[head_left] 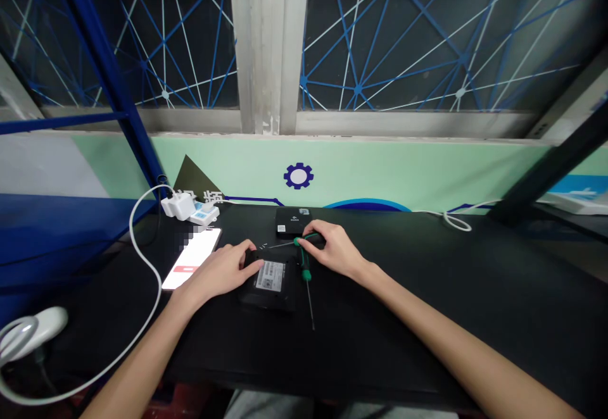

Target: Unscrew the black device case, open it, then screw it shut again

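Note:
A black box-shaped device (270, 292) with a white printed label lies on the table. My left hand (230, 270) grips its far left corner, thumb on top near the label and fingers curled at the edge. In my right hand (332, 248) is a screwdriver (310, 238) with a black and green handle, its thin shaft pointing left. Small screws (263, 246) lie close to that shaft's tip. A second green and black screwdriver (305, 267) rests right of the device, its shaft towards me.
Behind my hands sits a flat black box (291, 220). A lit phone (194, 257) lies left of my left hand, near a power strip (203, 214) with a white charger (179, 206). A white cable (154, 267) loops down the left side. Wall and windows bound the back.

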Available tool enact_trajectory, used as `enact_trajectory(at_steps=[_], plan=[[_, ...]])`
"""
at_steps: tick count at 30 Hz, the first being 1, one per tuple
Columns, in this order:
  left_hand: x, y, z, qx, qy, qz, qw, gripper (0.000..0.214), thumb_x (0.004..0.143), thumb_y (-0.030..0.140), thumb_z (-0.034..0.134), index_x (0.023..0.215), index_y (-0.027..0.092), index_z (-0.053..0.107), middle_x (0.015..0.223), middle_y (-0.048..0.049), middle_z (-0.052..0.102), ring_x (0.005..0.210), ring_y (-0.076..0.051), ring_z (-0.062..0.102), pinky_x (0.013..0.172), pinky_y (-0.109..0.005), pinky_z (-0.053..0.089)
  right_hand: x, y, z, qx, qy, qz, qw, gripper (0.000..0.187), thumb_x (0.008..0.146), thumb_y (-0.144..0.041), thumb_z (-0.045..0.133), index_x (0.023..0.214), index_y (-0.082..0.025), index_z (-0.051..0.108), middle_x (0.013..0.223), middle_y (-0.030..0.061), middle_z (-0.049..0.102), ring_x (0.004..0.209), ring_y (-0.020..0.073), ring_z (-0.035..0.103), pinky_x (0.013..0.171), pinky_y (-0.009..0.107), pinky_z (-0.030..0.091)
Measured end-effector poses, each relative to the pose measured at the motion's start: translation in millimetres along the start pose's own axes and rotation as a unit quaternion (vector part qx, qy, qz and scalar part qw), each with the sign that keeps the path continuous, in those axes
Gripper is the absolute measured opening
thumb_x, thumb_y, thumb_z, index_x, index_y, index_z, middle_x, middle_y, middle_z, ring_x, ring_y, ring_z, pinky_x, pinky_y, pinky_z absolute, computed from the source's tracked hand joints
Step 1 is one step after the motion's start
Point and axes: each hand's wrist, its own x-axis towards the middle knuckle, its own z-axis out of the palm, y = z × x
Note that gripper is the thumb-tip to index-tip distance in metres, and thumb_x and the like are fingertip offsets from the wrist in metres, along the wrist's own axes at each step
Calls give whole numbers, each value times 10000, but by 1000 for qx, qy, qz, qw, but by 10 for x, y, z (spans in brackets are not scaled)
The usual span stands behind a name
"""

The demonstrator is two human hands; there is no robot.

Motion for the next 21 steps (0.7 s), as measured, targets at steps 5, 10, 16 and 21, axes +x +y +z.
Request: enact_trajectory(at_steps=[5, 10, 16, 21], plan=[[-1, 27, 2, 10, 3, 4, 1000, 457, 966, 571, 380, 1206, 236, 578, 657, 8, 600, 736, -244, 650, 597, -300, 377, -4, -39, 39, -23, -12, -13, 1000, 181, 947, -382, 591, 894, -211, 614, 891, 56, 699, 798, 218, 667, 735, 333, 508], [-6, 33, 7, 8, 1, 4, 1000, 454, 969, 579, 379, 1205, 245, 577, 651, 13, 599, 739, -241, 654, 581, -287, 362, 2, -61, 93, -25, -19, -19, 999, 176, 960, -388, 590, 930, -215, 608, 932, 58, 698, 822, 215, 674, 760, 325, 513], [-8, 37, -1, 4, 0, 3, 1000, 458, 969, 583, 384, 1206, 241, 573, 670, 10, 610, 712, -233, 644, 562, -276, 335, 3, -65, 93, -61, -19, -3, 998, 166, 957, -380, 590, 920, -218, 596, 931, 46, 696, 795, 209, 670, 725, 311, 486], [-7, 35, -12, 1, -6, 2, 1000, 474, 967, 592, 373, 1205, 233, 572, 667, 9, 593, 707, -231, 645, 551, -278, 338, 4, -28, 60, -67, -21, 6, 997, 168, 949, -382, 588, 906, -219, 595, 908, 38, 695, 785, 208, 666, 720, 310, 474]])
